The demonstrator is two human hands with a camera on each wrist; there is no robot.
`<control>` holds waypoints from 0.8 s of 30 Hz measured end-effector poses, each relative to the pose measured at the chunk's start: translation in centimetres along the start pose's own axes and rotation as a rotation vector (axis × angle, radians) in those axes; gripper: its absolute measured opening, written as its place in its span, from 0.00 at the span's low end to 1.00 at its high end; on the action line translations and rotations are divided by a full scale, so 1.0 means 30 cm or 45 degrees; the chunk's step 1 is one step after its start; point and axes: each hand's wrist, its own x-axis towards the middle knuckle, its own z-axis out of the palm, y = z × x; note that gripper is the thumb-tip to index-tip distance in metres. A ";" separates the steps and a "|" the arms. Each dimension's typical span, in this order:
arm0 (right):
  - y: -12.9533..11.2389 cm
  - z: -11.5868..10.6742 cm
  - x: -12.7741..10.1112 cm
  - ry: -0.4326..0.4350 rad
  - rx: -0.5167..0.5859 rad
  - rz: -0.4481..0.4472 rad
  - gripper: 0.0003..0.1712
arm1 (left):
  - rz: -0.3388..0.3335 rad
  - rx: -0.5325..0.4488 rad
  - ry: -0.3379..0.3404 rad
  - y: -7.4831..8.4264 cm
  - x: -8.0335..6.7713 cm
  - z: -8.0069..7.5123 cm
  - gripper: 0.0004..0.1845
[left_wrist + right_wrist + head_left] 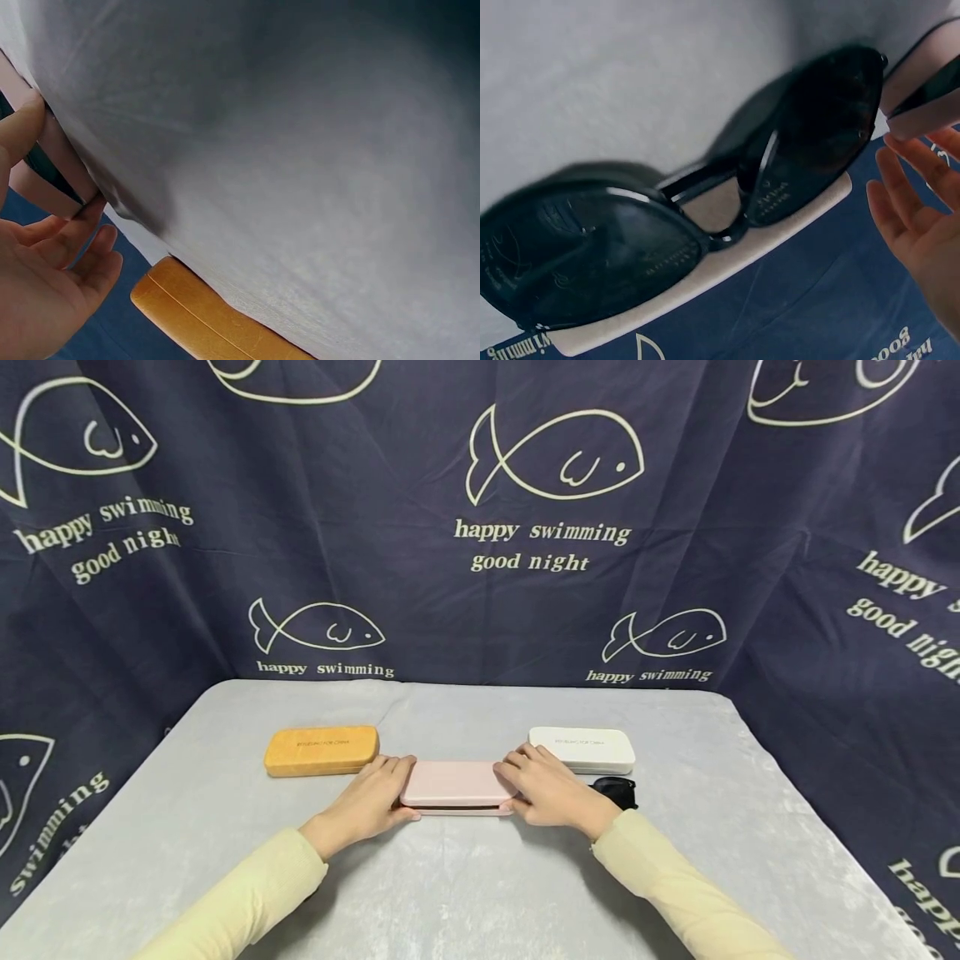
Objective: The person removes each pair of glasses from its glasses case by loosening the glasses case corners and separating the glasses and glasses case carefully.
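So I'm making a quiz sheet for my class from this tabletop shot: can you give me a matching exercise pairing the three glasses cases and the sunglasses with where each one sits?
Things:
1. orange rectangular hard case
2. pink rectangular hard case
3. white rectangular hard case
4. black plastic sunglasses

Places:
A. in front of the white case, beside the right hand
B. far right of the row of cases
C. far left of the row of cases
D. in the middle, between the left hand and the right hand, lid slightly ajar

Pairs: 1-C, 2-D, 3-B, 4-A
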 end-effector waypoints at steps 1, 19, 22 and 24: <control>0.001 -0.003 0.003 -0.005 -0.003 -0.007 0.25 | -0.004 0.000 -0.002 0.000 0.000 -0.001 0.41; 0.034 -0.064 0.046 -0.185 0.178 -0.035 0.20 | -0.061 -0.085 0.012 0.000 0.001 -0.005 0.42; 0.045 -0.065 0.057 -0.203 0.233 -0.066 0.17 | -0.069 -0.083 0.015 0.000 0.000 -0.004 0.43; 0.052 -0.066 0.062 -0.213 0.271 -0.081 0.17 | -0.077 -0.082 0.014 0.001 -0.002 -0.003 0.43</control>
